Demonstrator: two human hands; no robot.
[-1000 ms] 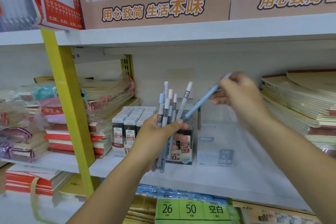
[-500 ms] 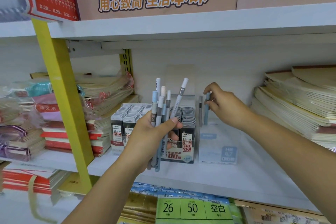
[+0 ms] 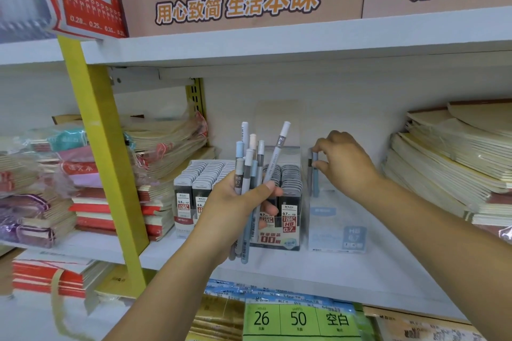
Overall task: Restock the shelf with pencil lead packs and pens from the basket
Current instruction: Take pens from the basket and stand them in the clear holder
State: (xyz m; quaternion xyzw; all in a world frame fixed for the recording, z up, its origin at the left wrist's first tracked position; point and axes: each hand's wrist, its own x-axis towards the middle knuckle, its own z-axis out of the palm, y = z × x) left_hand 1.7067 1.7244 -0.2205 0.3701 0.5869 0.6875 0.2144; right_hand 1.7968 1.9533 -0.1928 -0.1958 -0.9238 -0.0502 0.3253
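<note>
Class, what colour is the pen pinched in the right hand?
The pen is light blue; head view.

The left hand [image 3: 235, 209] grips a bundle of pens [image 3: 250, 171], caps up, in front of rows of pencil lead packs [image 3: 199, 173] on the white shelf [image 3: 374, 274]. The right hand [image 3: 345, 165] pinches a blue pen [image 3: 315, 184] near its top; the pen stands upright at the left side of a clear box [image 3: 336, 232] just beside the packs. Stacks of notebooks [image 3: 448, 163] lie to the right, more wrapped ones [image 3: 163, 141] behind a yellow post [image 3: 102, 147] to the left.
</note>
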